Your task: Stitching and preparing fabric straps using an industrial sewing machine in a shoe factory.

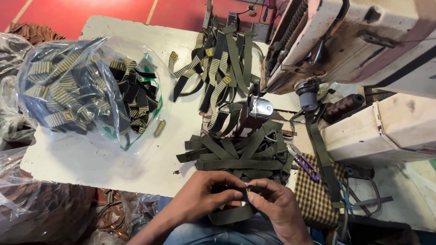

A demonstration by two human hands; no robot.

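Left hand [204, 195] and right hand [274, 204] pinch one olive webbing strap [231, 213] between fingertips. Beyond lies a pile of olive straps [236, 154]. A clear bag of patterned straps [86, 90] sits left, a sewing machine [354, 41] right.

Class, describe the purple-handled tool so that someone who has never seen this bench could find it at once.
Start at the big cream sewing machine on the right, then drop to the checked cloth below it. The purple-handled tool lies at the cloth's upper edge, beside the pile of olive straps; it is the only purple thing there.
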